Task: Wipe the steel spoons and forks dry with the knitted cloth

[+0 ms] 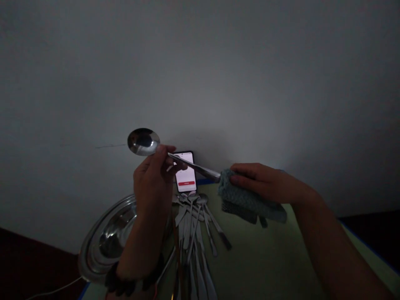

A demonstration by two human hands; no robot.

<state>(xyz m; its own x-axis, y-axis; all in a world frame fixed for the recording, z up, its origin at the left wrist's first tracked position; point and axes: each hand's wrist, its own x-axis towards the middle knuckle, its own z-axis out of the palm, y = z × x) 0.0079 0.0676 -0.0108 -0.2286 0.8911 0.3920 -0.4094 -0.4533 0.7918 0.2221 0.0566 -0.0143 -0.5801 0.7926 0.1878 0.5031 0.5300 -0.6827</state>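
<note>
A large metal spoon [143, 142] is held up above the table, its bowl to the left and its handle slanting down to the right. My left hand [156, 175] pinches the spoon's neck between thumb and fingers. With a folded grey-blue cloth [250, 200] in it, my right hand [259, 177] closes around the handle's end, which the cloth hides. Below the spoon lies a pile of metal cutlery [193, 233], with spoons and knives among it.
Left of the pile stands a round shiny metal bowl [89, 250], partly hidden by my left forearm. A phone [186, 175] with a lit screen leans against the pale wall [200, 75]. The green tabletop [259, 258] has a blue edge. A thin white cable [59, 288] runs off at lower left.
</note>
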